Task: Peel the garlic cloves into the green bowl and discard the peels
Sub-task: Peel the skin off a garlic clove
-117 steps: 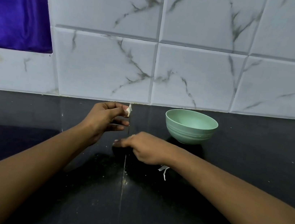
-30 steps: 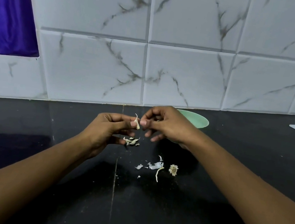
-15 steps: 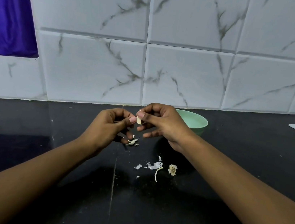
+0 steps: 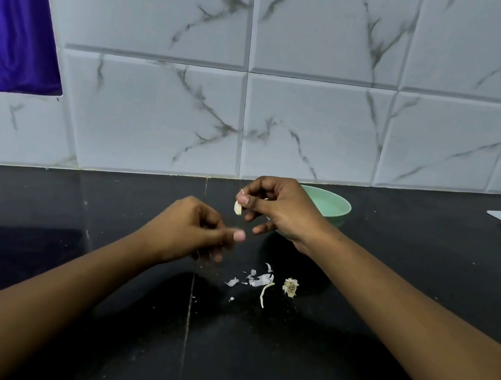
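Black counter (image 4: 403, 237) under marble tiles (image 4: 315, 128) — right hand (image 4: 281, 210) pinches a garlic clove (image 4: 237, 209); left hand (image 4: 185, 232) curled, contents unclear.

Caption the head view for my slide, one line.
Right hand pinches a garlic clove before the green bowl; left hand curled below; peels lie on the black counter.

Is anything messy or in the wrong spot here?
Yes, a little. Garlic peels lie scattered on the black counter in front of the bowl, with a dried root bit beside them. They are loose scraps, not yet thrown away. Nothing else looks odd.
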A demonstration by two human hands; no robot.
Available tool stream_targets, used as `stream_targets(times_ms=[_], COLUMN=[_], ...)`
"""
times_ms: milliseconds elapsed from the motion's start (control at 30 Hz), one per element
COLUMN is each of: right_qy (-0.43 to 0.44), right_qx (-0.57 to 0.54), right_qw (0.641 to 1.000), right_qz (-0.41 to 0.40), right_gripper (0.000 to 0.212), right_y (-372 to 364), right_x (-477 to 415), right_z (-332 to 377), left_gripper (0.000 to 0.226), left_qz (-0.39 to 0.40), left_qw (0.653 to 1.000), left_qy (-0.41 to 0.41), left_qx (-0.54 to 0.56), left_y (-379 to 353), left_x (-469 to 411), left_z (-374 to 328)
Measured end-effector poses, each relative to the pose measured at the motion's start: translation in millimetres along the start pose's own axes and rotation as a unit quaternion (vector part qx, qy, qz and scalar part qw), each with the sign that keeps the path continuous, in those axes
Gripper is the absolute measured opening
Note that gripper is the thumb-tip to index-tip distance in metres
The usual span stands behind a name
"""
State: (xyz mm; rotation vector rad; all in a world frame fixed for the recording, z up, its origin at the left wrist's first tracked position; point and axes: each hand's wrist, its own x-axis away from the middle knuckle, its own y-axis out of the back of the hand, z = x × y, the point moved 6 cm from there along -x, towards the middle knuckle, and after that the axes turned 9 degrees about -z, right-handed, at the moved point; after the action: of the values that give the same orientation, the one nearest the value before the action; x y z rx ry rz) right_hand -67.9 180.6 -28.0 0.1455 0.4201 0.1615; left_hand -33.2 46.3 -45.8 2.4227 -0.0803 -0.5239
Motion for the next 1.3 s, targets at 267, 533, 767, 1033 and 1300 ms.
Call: stream_targets(times_ms=[267,533,767,1033,1300], right_qy=[0.036,-0.041,0.018,0.07,0.042], right_qx=[0.042,-0.083,-0.087,-0.101,-0.163], right_qw=[0.998,0.994,0.995,0.987,0.983], right_qz=[-0.001,0.049,-0.047,-0.1,-0.076], right_gripper=[0.006,0.011,0.012,0.015,0.014], right_y=[-9,-12,-16,-17,-21], right_x=[1,4,7,12,15], right_z=[1,-3,-3,-1,-2], left_gripper=[0.004,0.007,0.009,0.007,0.01], left_qz=[-0.114,-0.09,-0.125,-0.173,-0.14], left_qw=[0.967,0.95,0.937,0.924,0.913], left_qy=[0.087,0.099,0.101,0.084,0.105], left_qx=[0.211,0.281,0.311,0.329,0.368], left_y=[11,8,8,9,4], left_x=[-5,-5,-5,-3,-3], left_z=[8,8,8,8,8])
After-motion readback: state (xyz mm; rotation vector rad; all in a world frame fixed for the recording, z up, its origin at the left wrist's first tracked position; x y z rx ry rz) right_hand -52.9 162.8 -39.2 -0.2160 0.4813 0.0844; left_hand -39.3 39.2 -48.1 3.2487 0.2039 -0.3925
